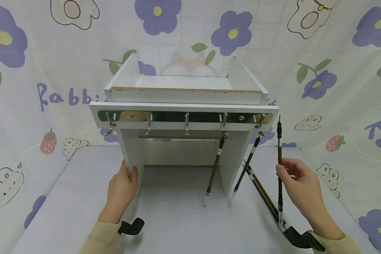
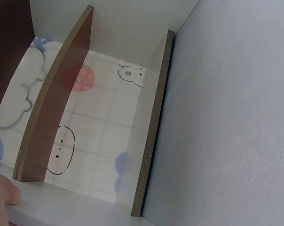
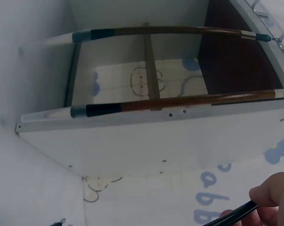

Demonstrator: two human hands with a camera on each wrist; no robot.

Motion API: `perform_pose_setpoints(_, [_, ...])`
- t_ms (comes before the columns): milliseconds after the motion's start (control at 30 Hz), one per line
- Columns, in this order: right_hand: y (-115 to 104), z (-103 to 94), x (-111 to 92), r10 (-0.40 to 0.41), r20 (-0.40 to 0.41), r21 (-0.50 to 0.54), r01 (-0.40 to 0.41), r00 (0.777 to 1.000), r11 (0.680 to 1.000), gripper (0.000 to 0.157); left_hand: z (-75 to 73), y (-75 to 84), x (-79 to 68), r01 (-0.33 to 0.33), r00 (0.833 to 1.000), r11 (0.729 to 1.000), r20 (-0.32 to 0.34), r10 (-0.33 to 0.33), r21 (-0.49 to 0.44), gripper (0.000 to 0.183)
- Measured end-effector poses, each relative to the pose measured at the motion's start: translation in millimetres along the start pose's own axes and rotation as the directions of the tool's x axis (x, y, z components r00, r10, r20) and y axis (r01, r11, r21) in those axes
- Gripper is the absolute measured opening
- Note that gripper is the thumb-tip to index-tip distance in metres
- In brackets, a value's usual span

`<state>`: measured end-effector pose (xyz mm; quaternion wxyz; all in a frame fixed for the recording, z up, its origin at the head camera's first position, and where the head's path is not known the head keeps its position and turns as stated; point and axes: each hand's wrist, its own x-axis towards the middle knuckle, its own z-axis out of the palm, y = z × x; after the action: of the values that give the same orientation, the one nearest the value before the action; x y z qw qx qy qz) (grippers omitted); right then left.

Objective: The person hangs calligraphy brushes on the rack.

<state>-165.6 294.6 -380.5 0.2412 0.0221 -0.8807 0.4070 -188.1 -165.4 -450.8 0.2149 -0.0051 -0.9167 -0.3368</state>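
Observation:
My right hand (image 1: 303, 190) pinches a calligraphy brush (image 1: 280, 155) between thumb and fingers. This brush stands upright, its hanging loop at the top and a clear cap over its tip below, to the right of the white shelf (image 1: 184, 97). A metal hook rail (image 1: 169, 116) runs along the shelf's front. From its rightmost hook hangs one capped brush (image 1: 246, 169); another brush (image 1: 215, 167) hangs from the hook beside that. My left hand (image 1: 122, 188) grips the front edge of the shelf's left side panel (image 1: 131, 148), thumb inside. Only part of that hand shows in the left wrist view.
More brushes (image 1: 262, 190) lie on the white tabletop (image 1: 177, 225) at the right, partly behind the held one. Three hooks towards the left carry nothing. A patterned cloth (image 1: 190, 42) hangs behind and at both sides.

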Motion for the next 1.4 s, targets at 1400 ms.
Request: perform_pose_setpoints(1400, [-52.7,30.1,-14.9,-0.452,-0.124,0.262,0.469,0.883,0.844,0.032,-1.4,1.5,-0.3,0.005,1.0,1.0,0.0,-0.005,-0.002,0.038])
